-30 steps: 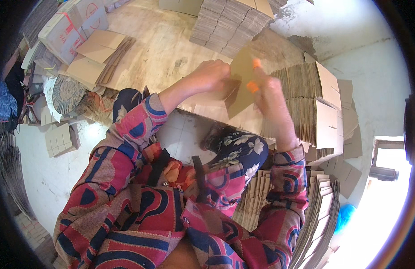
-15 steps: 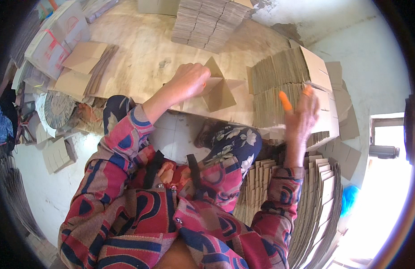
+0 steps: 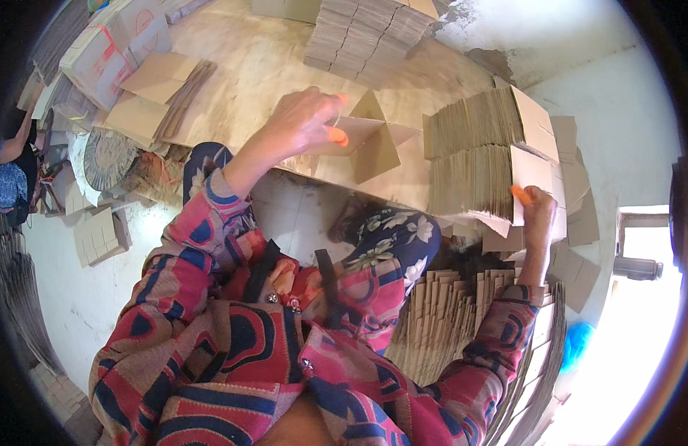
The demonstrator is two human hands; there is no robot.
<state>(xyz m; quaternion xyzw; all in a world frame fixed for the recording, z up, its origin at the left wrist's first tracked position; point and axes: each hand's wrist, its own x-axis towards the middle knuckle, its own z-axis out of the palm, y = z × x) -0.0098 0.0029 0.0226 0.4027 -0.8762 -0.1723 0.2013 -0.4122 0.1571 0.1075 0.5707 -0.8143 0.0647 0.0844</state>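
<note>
Interlocked cardboard pieces form a cross-shaped divider (image 3: 379,149) standing near the table's front edge. Just left of it is my left hand (image 3: 303,123), orange covers on its thumb and a finger, which are spread apart with nothing visibly held between them. At the right, my right hand (image 3: 538,212) is closed at the lower edge of a light cardboard sheet (image 3: 532,175), the end piece of a tightly packed cardboard stack (image 3: 470,178). An orange cover shows on one of its digits, against the sheet; the other fingertips are hidden.
The wooden table (image 3: 240,67) bears another tall cardboard stack (image 3: 362,37) at the back. Flat cardboard pieces (image 3: 154,89) and a printed carton (image 3: 113,52) sit at the left. Slotted cardboard strips (image 3: 433,312) stand beside my right forearm. A wall (image 3: 582,67) rises at right.
My left fingers, closed at the divider before, have come apart. My right hand has moved down and right, from spread above the stack to closed on its end sheet. The view has shifted slightly.
</note>
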